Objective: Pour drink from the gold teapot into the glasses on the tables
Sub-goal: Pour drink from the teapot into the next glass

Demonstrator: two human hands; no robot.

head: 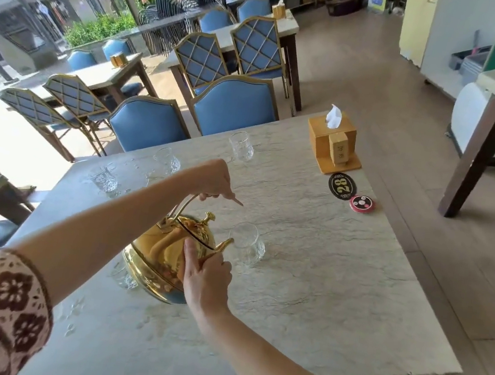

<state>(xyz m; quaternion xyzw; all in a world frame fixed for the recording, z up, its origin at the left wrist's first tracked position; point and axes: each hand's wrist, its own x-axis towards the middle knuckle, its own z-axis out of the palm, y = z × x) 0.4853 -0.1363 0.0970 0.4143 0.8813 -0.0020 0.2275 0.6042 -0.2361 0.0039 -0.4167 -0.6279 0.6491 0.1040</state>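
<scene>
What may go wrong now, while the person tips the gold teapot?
1. The spout sits at the rim of the near glass, so drink may run outside it.
2. A second glass stands half hidden by the gold teapot; the base may knock it.
3. The right hand touches the teapot's wall, which may be hot.

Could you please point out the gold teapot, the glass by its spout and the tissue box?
gold teapot (157, 254): head view, on its shiny body.
glass by the spout (247, 246): head view, on its clear wall.
tissue box (317, 141): head view, on its wooden side.
</scene>
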